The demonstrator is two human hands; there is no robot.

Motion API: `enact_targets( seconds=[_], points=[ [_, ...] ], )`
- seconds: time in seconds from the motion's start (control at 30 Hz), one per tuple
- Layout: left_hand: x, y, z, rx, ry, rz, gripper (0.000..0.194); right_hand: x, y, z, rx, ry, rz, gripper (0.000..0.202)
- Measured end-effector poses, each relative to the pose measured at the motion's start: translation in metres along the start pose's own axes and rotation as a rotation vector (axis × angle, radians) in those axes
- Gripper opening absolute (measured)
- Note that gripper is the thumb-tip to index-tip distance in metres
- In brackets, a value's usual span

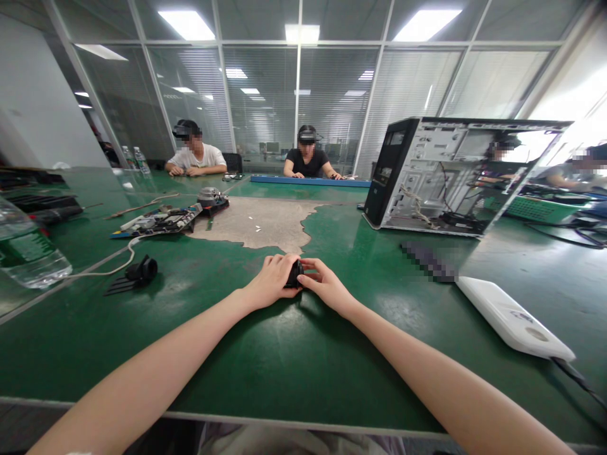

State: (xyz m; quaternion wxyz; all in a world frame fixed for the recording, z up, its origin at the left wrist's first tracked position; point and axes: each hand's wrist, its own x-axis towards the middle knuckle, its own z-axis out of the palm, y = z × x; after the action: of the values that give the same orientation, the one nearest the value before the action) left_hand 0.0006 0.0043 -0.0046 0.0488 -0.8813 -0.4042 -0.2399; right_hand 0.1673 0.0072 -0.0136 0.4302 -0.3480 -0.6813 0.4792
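Observation:
Both hands meet over the green tabletop [303, 373], around a small black object [294, 276] whose exact kind I cannot make out. My left hand [269, 280] wraps it from the left, with the fingers closed over its top and side. From the right, the thumb and fingertips of my right hand [324, 282] pinch its edge. Much of the object is hidden behind the fingers. Off to the left lies another black piece [140, 270], with a rounded body and thin flat prongs.
Beyond my hands is a worn bare patch [265, 224]. A circuit board [159, 222] and a metal-topped part [212, 197] lie left of it. An open computer case [392, 177] stands right, a white device [516, 319] nearer. A water bottle [28, 249] is far left. Several people sit around.

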Motion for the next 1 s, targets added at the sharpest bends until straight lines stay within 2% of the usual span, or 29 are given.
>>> enact_targets(
  seconds=[0.27,0.37,0.57,0.77,1.0],
  points=[
    [-0.0012,0.0,0.0014,0.006,0.012,0.002,0.06,-0.0015,-0.0021,0.0008,0.061,-0.012,-0.092,0.021],
    [-0.0009,0.001,0.0007,-0.004,0.017,0.004,0.064,-0.0012,-0.0012,0.0017,0.044,-0.001,-0.084,0.02],
    [-0.0004,0.0016,-0.0008,-0.014,0.008,0.005,0.061,0.0001,0.0003,0.0001,0.002,0.001,0.011,0.032],
    [0.0002,0.0009,-0.0003,-0.003,-0.004,0.001,0.058,-0.0001,-0.0005,-0.0005,0.088,-0.026,-0.057,0.027],
    [0.0011,0.0007,-0.0003,-0.018,-0.003,0.006,0.055,-0.0001,-0.0012,0.0005,0.113,-0.02,-0.026,0.024]
  ],
)
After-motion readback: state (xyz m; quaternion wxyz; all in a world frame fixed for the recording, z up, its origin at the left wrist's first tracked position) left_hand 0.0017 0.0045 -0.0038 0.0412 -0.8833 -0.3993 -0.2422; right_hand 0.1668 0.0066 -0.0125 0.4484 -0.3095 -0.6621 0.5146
